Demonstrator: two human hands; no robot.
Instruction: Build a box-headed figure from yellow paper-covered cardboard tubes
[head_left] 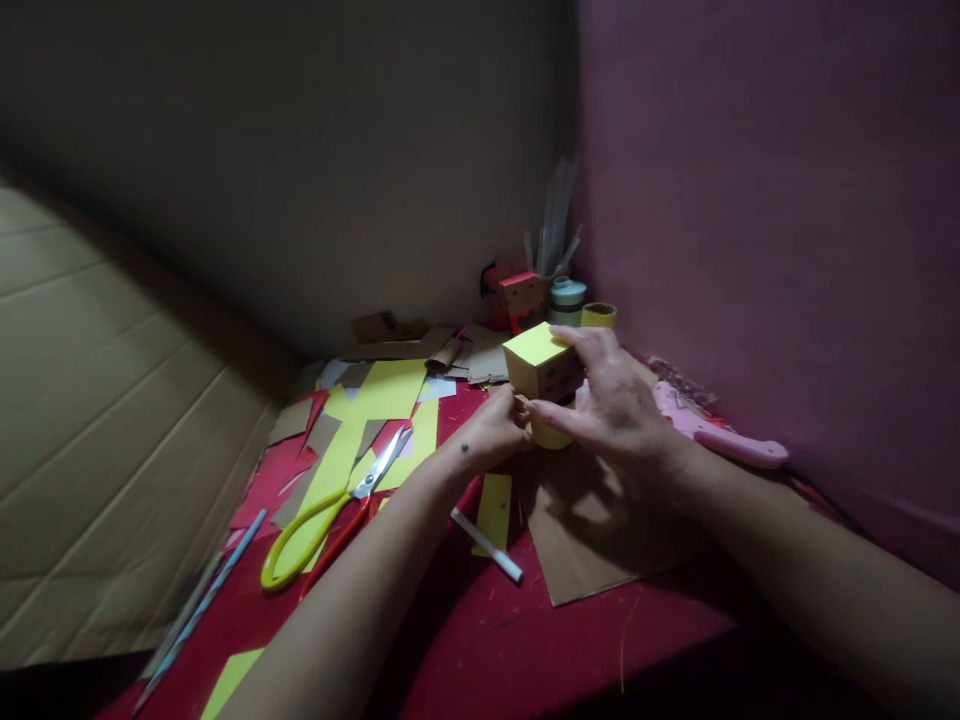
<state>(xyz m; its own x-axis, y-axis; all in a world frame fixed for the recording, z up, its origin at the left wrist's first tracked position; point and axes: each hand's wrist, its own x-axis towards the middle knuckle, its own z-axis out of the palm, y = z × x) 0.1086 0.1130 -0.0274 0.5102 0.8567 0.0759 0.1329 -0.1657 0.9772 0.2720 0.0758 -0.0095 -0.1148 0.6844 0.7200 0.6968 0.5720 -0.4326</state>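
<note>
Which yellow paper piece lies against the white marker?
The small yellow strip just below the left hand; the marker crosses its lower end. The other yellow pieces lie further left, by the scissors.

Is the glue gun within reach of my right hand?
Probably yes: the glue gun lies uncovered just beyond the right hand, though that hand is busy gripping the box.

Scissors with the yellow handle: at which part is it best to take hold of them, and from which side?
Take the scissors by the yellow handle loop, coming from the near left. They lie flat on paper scraps, loop toward the person, blades pointing away to the right. The left hand is nearer; it and the right hand are at the yellow box.
</note>
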